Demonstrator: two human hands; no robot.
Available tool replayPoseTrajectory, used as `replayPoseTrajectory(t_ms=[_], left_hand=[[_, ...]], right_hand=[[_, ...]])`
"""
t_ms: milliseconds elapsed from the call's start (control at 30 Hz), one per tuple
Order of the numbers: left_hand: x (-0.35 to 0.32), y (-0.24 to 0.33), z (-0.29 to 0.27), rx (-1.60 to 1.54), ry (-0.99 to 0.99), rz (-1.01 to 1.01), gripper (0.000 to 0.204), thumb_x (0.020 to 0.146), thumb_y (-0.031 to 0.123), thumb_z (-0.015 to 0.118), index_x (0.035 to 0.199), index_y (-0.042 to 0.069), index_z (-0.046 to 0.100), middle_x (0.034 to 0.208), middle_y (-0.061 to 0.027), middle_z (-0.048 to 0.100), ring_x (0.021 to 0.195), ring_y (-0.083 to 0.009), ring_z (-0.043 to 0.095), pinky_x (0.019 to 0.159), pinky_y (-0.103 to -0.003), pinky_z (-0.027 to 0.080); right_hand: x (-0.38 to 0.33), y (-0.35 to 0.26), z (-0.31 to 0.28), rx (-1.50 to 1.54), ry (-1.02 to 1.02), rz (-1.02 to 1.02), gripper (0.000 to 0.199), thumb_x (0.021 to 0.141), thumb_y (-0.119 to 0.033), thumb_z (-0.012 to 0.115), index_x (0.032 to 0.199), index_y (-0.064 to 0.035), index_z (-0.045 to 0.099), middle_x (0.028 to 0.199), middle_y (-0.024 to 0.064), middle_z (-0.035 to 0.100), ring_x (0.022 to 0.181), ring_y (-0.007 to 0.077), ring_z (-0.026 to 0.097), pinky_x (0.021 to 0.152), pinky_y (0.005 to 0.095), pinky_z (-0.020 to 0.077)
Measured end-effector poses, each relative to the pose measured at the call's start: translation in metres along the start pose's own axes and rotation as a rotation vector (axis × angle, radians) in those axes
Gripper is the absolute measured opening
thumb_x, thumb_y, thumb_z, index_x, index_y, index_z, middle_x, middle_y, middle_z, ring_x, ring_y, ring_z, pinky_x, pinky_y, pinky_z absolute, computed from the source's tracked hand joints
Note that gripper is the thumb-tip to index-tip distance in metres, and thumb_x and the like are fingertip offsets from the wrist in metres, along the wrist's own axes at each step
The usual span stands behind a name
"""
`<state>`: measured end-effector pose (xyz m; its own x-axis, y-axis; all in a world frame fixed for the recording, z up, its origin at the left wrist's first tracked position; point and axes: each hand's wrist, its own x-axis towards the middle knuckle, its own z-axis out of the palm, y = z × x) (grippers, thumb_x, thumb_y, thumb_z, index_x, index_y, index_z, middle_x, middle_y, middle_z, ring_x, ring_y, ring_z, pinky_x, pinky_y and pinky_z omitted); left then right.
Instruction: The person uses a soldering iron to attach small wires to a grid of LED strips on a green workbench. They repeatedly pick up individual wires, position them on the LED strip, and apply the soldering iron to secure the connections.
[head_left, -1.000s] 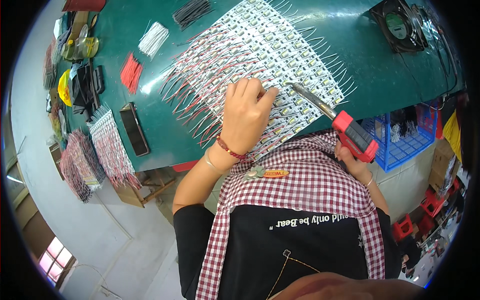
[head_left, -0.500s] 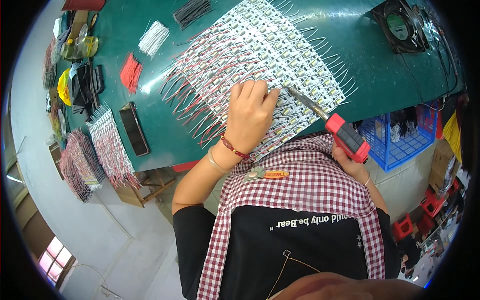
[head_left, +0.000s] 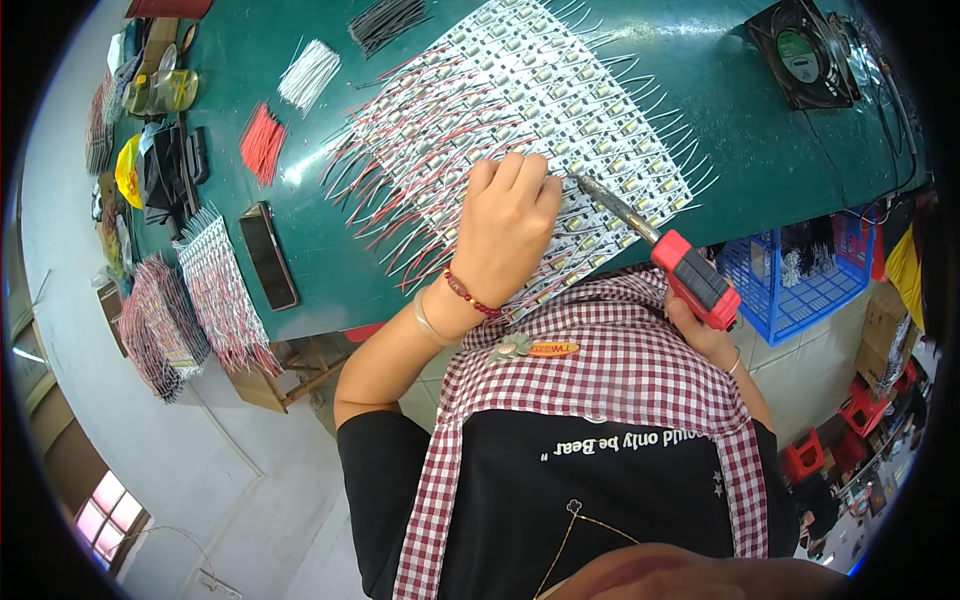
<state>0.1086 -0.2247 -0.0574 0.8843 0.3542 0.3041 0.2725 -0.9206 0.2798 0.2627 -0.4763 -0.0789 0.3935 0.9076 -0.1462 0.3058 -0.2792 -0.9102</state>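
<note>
My left hand (head_left: 508, 228) rests over a white panel of small circuit boards (head_left: 575, 100). Its fingers are curled together at the panel's surface, and whatever they pinch is hidden beneath them. Red and white wires (head_left: 375, 185) fan out from the panel's left side, and short white wires stick out along its right edge. At the right, my right hand (head_left: 700, 335) is wrapped around the red and black handle of a soldering iron (head_left: 697, 278). The iron's metal tip points up and left, and lies over the boards just right of my left fingers.
Bundles of red wires (head_left: 262, 145), white wires (head_left: 309, 76) and black wires (head_left: 387, 25) lie on the green table (head_left: 330, 265). A phone (head_left: 268, 255) and another wired panel (head_left: 222, 290) are at the left. A black fan (head_left: 800, 55) stands far right, above a blue crate (head_left: 780, 295).
My left hand has shifted slightly to the right over the panel, its fingers still together. The soldering iron in my right hand has barely moved.
</note>
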Motion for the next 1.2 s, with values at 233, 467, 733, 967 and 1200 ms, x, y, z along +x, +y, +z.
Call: replayPoseTrajectory(t_ms=[233, 467, 733, 967, 1200], left_hand=[[0.003, 0.002, -0.004, 0.043, -0.066, -0.002, 0.017, 0.068, 0.004, 0.06, 0.083, 0.007, 0.067, 0.076, -0.0036, 0.045, 0.075, -0.0189, 0.048, 0.069, -0.033, 0.036], [0.003, 0.002, -0.007, 0.064, -0.067, -0.023, 0.017, 0.069, 0.005, 0.06, 0.084, 0.01, 0.068, 0.075, -0.0021, 0.046, 0.076, -0.0181, 0.05, 0.07, -0.033, 0.035], [-0.018, -0.018, -0.057, 0.069, -0.07, -0.253, 0.019, 0.07, 0.0, 0.06, 0.086, 0.008, 0.067, 0.078, -0.0038, 0.049, 0.077, -0.0207, 0.051, 0.071, -0.035, 0.036], [-0.012, 0.009, -0.021, -0.298, 0.056, -0.266, 0.013, 0.073, -0.002, 0.065, 0.083, 0.006, 0.065, 0.075, -0.0058, 0.049, 0.073, -0.0244, 0.052, 0.065, -0.037, 0.042], [-0.017, 0.013, 0.015, -0.163, 0.08, -0.133, 0.017, 0.072, 0.0, 0.061, 0.087, 0.007, 0.063, 0.076, -0.0059, 0.045, 0.073, -0.0227, 0.048, 0.065, -0.035, 0.038]], right_hand=[[-0.004, -0.005, -0.001, 0.23, 0.017, 0.119, 0.013, 0.078, -0.013, 0.065, 0.081, -0.0005, 0.061, 0.074, 0.0089, 0.059, 0.062, 0.0212, 0.058, 0.058, 0.0301, 0.046], [-0.004, -0.002, -0.002, 0.191, 0.01, 0.099, 0.014, 0.08, -0.013, 0.065, 0.082, -0.0001, 0.062, 0.074, 0.0093, 0.06, 0.064, 0.0208, 0.059, 0.059, 0.0302, 0.0468], [-0.013, 0.001, -0.008, 0.42, 0.02, 0.186, 0.012, 0.086, -0.012, 0.06, 0.084, -0.0003, 0.06, 0.073, 0.0042, 0.058, 0.066, 0.0135, 0.055, 0.061, 0.0279, 0.0452], [-0.012, 0.003, -0.015, 0.36, -0.022, 0.158, 0.017, 0.086, -0.018, 0.062, 0.082, -0.0017, 0.06, 0.072, 0.0057, 0.058, 0.066, 0.0146, 0.056, 0.058, 0.0285, 0.0433], [-0.032, 0.02, -0.013, 0.159, 0.01, 0.085, 0.017, 0.079, -0.014, 0.066, 0.089, 0.0004, 0.064, 0.079, 0.0094, 0.063, 0.07, 0.0215, 0.062, 0.064, 0.0308, 0.0485]])
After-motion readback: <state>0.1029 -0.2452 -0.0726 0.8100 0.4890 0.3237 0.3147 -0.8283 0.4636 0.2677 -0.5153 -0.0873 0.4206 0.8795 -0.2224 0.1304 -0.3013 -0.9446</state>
